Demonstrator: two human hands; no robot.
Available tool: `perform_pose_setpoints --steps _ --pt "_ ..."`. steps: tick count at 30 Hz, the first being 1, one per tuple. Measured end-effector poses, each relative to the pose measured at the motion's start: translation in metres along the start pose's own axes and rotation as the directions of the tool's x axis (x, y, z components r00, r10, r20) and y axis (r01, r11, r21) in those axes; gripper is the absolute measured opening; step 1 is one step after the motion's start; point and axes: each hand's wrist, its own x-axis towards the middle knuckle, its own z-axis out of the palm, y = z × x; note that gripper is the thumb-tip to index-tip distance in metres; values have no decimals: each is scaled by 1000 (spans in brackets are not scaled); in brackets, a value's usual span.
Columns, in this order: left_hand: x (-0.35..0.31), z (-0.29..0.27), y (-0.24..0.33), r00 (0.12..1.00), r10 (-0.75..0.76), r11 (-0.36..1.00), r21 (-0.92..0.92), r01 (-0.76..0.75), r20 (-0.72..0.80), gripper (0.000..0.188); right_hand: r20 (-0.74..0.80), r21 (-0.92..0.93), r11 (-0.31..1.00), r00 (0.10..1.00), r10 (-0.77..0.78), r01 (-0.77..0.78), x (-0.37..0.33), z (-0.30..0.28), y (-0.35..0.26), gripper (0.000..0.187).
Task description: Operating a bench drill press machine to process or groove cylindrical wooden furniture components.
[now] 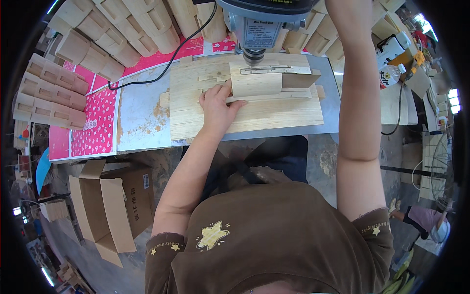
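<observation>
My left hand (219,109) rests on a flat wooden board, its fingers against the left end of a pale wooden piece (256,84), holding it. Its thumb is stretched out along the front of that piece. The piece sits between thin strips fixed on the board (205,122). The chuck (253,56) of a small bench drill (257,36) hangs just above the piece's back edge; whether its bit touches the wood is hard to see. My right arm reaches up beside the drill, and my right hand (348,12) is cut off by the upper edge, its fingers hidden.
Stacked pale wooden pieces with rectangular recesses (90,54) line the back and left of the table (142,112). A black cable (169,63) runs over the tabletop. Sawdust lies at the left. An open cardboard box (115,206) stands on the floor. A bottle (391,76) stands at right.
</observation>
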Motion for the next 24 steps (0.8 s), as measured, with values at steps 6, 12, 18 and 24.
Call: perform_pose_setpoints --steps 6,12,18,24 --pt "5 -4 0 989 -131 966 -216 143 67 53 64 82 993 995 82 -87 1 18 23 30" --pt "11 -5 -2 993 -96 944 -311 113 69 48 446 -34 999 895 14 1 -118 4 53 23" --pt "-2 -40 -14 992 -98 890 -439 122 79 36 600 -247 952 800 3 182 -172 -5 65 26" --pt "-30 -117 -41 928 -369 662 -687 300 49 20 596 -206 957 802 -44 206 -165 -2 49 26"
